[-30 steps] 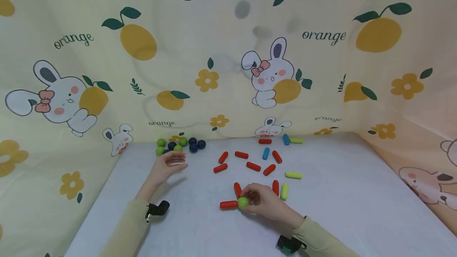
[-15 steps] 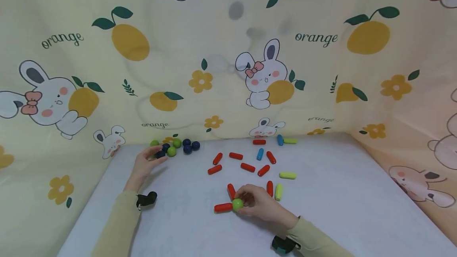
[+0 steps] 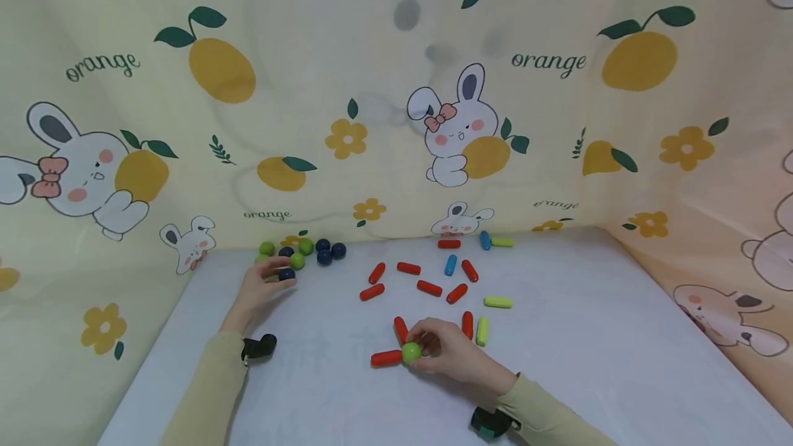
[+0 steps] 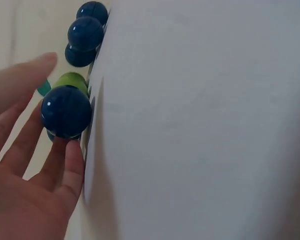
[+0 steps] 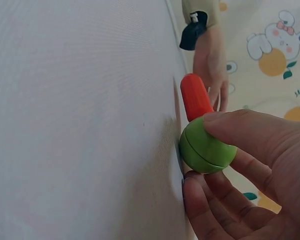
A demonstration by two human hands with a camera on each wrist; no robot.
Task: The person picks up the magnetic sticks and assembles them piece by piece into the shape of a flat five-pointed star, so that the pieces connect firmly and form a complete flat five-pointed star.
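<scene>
"So, what step is this?"
"Steadying and fetching, I'd say. The right hand [image 3: 457, 358] pinches the green ball [image 3: 411, 353] between thumb and fingertips, on the worktop [image 3: 328, 391]. A red stick [image 3: 387, 358] touches the ball's left side; a second red stick [image 3: 400, 329] lies just beyond it."
"And the left hand [image 3: 252, 296]?"
"Left of the green ball and farther off, fingers loosely spread, their tips at a dark blue ball [image 4: 66, 111], thumb standing clear."
"The next move?"
"Calls for thumb and fingers closing on it, I reckon, with the green ball kept still."
"How do they look?"
"Round, glossy, the green one seamed. More balls [image 3: 325, 257] cluster leftward, well beyond it."
</scene>
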